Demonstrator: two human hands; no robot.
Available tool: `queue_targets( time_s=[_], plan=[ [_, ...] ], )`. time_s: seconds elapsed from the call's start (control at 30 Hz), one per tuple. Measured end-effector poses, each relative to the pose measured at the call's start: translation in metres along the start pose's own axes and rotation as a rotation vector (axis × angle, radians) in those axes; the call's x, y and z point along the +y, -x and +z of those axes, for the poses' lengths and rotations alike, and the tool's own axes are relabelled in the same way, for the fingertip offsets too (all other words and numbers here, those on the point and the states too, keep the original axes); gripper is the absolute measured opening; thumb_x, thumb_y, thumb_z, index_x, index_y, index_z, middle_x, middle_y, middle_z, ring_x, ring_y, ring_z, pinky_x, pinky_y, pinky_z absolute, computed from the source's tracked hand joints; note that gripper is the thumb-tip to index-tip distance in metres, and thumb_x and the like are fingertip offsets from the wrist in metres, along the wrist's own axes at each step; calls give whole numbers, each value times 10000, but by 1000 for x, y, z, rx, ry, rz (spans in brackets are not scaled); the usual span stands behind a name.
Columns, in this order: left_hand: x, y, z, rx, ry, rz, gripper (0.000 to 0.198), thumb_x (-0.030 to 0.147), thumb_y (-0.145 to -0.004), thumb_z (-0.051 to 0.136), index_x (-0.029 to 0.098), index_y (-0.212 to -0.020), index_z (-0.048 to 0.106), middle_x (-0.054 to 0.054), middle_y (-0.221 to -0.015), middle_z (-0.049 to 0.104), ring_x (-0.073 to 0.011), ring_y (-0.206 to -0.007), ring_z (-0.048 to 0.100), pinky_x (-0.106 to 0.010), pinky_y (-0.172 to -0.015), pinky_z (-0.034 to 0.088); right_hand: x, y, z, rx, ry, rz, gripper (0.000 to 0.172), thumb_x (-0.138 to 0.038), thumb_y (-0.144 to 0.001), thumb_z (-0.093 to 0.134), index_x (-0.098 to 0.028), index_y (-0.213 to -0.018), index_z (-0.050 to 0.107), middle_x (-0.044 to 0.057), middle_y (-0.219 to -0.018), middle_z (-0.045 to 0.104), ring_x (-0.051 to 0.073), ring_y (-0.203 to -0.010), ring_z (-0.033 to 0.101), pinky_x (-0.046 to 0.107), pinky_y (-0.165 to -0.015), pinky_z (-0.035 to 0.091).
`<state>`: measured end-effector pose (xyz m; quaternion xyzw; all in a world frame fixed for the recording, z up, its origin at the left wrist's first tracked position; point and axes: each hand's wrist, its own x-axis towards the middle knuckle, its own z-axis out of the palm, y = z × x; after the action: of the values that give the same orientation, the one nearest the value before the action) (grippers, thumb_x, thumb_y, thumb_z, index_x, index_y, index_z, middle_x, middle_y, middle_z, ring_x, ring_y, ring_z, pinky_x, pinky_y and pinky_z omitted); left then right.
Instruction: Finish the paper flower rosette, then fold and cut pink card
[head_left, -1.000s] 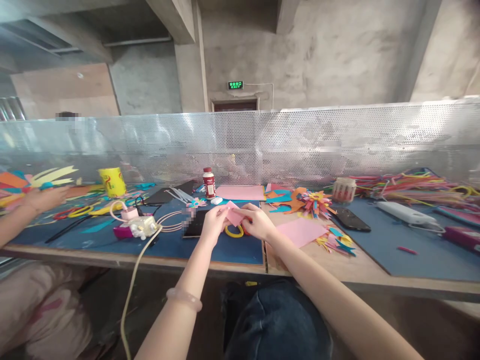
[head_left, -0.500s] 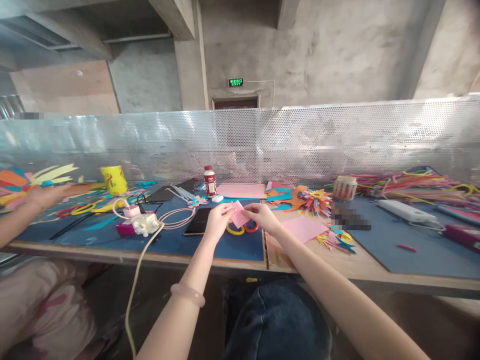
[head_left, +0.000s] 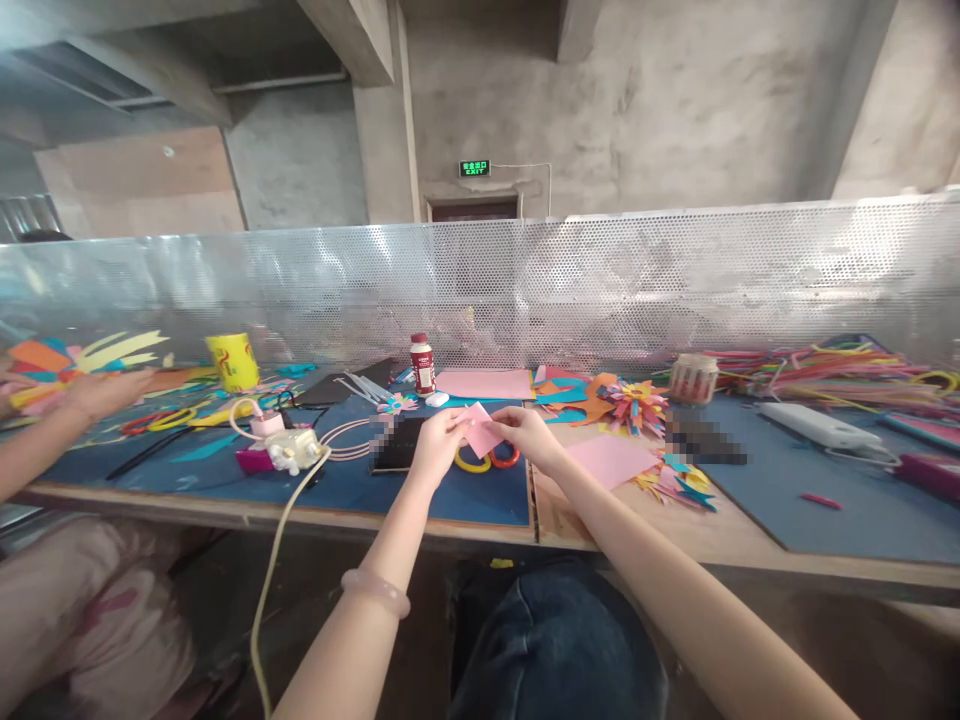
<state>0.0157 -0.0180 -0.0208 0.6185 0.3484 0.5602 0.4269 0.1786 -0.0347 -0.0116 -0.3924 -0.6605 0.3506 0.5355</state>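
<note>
Between my two hands is a small piece of pink paper point(head_left: 481, 432), held up over the table's near middle. My left hand point(head_left: 441, 443) pinches its left edge, and my right hand point(head_left: 527, 436) pinches the right edge. Just behind and below the paper show the scissors' yellow and red handles point(head_left: 504, 456); their blades are hidden. A larger pink sheet point(head_left: 611, 458) lies to the right, partly under my right forearm. Past my hands, another pink sheet point(head_left: 486, 384) lies flat beside a dark red bottle point(head_left: 422, 366).
Left of my hands are a dark flat device point(head_left: 397, 446), a power adapter with cables point(head_left: 294, 452) and a yellow tub point(head_left: 232, 362). On the right lie a paper flower point(head_left: 634, 405), a jar point(head_left: 694, 379) and a white power strip point(head_left: 819, 427). A co-worker's hand point(head_left: 112, 392) handles coloured paper.
The view has shifted slightly. My hands keep their pinch on the pink paper with hardly any movement. The co-worker's hand at the left stays near the coloured paper.
</note>
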Motion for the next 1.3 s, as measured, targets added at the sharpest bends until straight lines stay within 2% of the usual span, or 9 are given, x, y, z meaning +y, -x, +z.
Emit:
queue_targets(
  time_s=[0.2,0.37,0.5,0.7,0.87,0.97,1.3],
  plan=[
    [7,5,3,25,-29,-8,309,268,-721,640,105,-983,616,-93,-889,695,-216,-819,664,-311,-712,552,4,-1,-1,-8,-22,-9,332,-450,-632,685,-148,-752,616,16,-706,625,140,-663,562,254,-621,421],
    [10,6,3,13,-32,-20,404,267,-730,649,96,-1088,575,-123,-963,686,-217,-825,667,-314,-714,551,5,-3,1,4,-10,-30,326,-454,-661,675,-152,-766,615,16,-723,624,139,-673,556,239,-606,414],
    [8,5,4,-27,-26,-44,496,250,-726,659,89,-1174,518,-131,-914,692,-217,-785,676,-338,-710,552,5,-5,4,40,-32,-88,319,-451,-696,651,-157,-818,628,28,-770,642,148,-708,566,244,-627,423],
    [2,2,5,-109,-17,-72,631,246,-710,685,93,-1273,446,-128,-890,701,-239,-829,671,-365,-727,553,3,-6,0,61,-106,-59,280,-425,-662,672,-148,-642,639,1,-613,580,125,-610,502,239,-578,381],
    [2,3,4,-109,-33,-78,566,239,-722,674,86,-1236,493,-133,-884,705,-240,-841,669,-348,-726,553,4,-6,-2,27,-98,-18,341,-475,-649,654,-134,-663,649,-11,-576,551,105,-557,457,236,-544,352],
    [4,4,5,-97,-36,-99,529,215,-717,674,75,-1203,519,-136,-875,705,-231,-817,671,-334,-710,554,4,-5,-2,28,-53,-2,371,-490,-631,655,-123,-688,661,3,-599,577,113,-568,473,244,-555,366],
    [-2,1,2,-85,-109,-80,473,247,-705,687,81,-1133,574,-144,-871,702,-233,-790,672,-331,-683,551,8,-4,-2,50,155,-47,301,-433,-652,636,-133,-664,642,23,-637,608,145,-631,524,263,-614,398]
  ],
)
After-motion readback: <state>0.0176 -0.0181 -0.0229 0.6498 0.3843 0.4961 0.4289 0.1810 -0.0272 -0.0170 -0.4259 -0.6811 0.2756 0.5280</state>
